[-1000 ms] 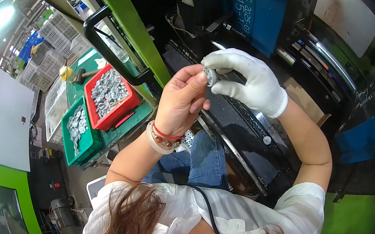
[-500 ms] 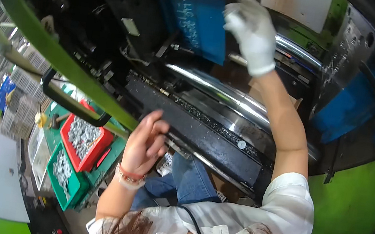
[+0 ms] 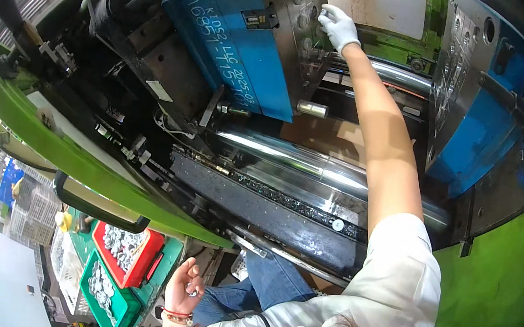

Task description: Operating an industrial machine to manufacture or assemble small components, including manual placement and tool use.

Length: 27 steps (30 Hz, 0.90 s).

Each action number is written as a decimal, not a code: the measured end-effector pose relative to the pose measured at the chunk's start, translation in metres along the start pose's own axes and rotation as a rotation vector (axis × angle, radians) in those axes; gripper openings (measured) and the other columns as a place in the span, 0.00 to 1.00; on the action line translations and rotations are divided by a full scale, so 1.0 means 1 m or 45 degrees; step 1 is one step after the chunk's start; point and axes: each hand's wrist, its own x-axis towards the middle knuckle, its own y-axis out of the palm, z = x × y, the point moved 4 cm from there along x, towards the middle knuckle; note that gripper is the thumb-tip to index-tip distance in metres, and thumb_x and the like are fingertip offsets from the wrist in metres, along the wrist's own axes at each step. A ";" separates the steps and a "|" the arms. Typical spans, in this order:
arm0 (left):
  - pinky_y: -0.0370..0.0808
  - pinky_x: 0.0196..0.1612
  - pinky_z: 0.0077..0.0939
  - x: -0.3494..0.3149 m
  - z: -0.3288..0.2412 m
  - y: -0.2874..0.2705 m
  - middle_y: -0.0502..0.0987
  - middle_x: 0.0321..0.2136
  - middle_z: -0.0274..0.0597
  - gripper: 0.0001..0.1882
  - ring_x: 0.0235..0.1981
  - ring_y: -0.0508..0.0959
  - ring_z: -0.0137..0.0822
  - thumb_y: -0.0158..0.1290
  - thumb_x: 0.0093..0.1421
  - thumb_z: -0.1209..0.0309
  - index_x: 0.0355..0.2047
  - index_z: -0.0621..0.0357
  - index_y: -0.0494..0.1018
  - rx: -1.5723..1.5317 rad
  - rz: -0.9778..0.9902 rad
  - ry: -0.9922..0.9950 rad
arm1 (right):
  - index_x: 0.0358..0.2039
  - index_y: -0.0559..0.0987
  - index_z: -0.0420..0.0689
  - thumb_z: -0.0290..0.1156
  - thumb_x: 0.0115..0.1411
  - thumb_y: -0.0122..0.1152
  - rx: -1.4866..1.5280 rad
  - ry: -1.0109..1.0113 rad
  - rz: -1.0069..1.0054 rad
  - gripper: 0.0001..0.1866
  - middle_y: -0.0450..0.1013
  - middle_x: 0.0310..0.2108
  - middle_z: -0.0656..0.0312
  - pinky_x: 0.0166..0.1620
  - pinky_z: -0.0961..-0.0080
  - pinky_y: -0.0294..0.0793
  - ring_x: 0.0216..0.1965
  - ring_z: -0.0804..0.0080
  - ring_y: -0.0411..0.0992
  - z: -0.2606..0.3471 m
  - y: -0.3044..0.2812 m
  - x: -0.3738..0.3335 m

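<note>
My right hand (image 3: 339,29), in a white glove, reaches up to the metal face of the left mould half (image 3: 301,16). Its fingertips are pinched together at that face, and what they hold, if anything, is too small to make out. The mould half has blue side plates with white handwriting and steel pins jutting from it. Low in the view, my bare left hand (image 3: 185,288) is raised near my lap with the fingers curled. A small pale grey piece (image 3: 192,292) shows between those fingers. Bracelets circle that wrist.
Across the gap stands the other blue mould half (image 3: 485,127). Polished tie bars (image 3: 270,154) cross below, beside a dark ledge (image 3: 269,211) bearing a small white disc (image 3: 338,225). A green machine door (image 3: 77,162) and red (image 3: 153,258) and green (image 3: 127,311) bins of grey parts lie left.
My right hand has moved forward to the left mould half's face. My left hand has dropped lower toward my lap. The view has shifted, showing more of the mould.
</note>
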 end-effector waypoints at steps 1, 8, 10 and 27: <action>0.68 0.18 0.22 0.001 0.001 0.001 0.77 0.26 0.33 0.10 0.11 0.61 0.25 0.45 0.65 0.65 0.40 0.55 0.73 -0.002 -0.002 -0.014 | 0.50 0.75 0.44 0.32 0.55 0.63 0.005 0.015 0.011 0.22 0.77 0.43 0.55 0.48 0.75 0.73 0.44 0.67 0.75 -0.002 0.000 -0.001; 0.66 0.19 0.20 0.010 -0.001 0.007 0.76 0.27 0.31 0.10 0.12 0.60 0.23 0.47 0.64 0.65 0.40 0.53 0.73 0.057 -0.022 -0.042 | 0.51 0.74 0.43 0.30 0.56 0.61 -0.148 -0.023 0.019 0.21 0.76 0.42 0.55 0.44 0.78 0.73 0.41 0.71 0.75 0.004 0.002 -0.004; 0.65 0.20 0.19 0.010 -0.001 0.007 0.76 0.27 0.31 0.10 0.12 0.60 0.23 0.47 0.64 0.64 0.41 0.52 0.73 0.075 -0.027 -0.043 | 0.50 0.75 0.44 0.31 0.56 0.62 -0.361 -0.089 -0.024 0.20 0.77 0.41 0.55 0.46 0.77 0.73 0.42 0.70 0.76 0.010 0.000 -0.003; 0.67 0.21 0.18 0.019 0.002 -0.001 0.79 0.30 0.32 0.10 0.13 0.60 0.22 0.47 0.64 0.64 0.41 0.51 0.75 0.112 0.053 -0.020 | 0.46 0.79 0.48 0.38 0.53 0.63 -0.597 -0.081 -0.058 0.19 0.76 0.44 0.56 0.47 0.73 0.72 0.42 0.63 0.75 0.028 0.004 0.003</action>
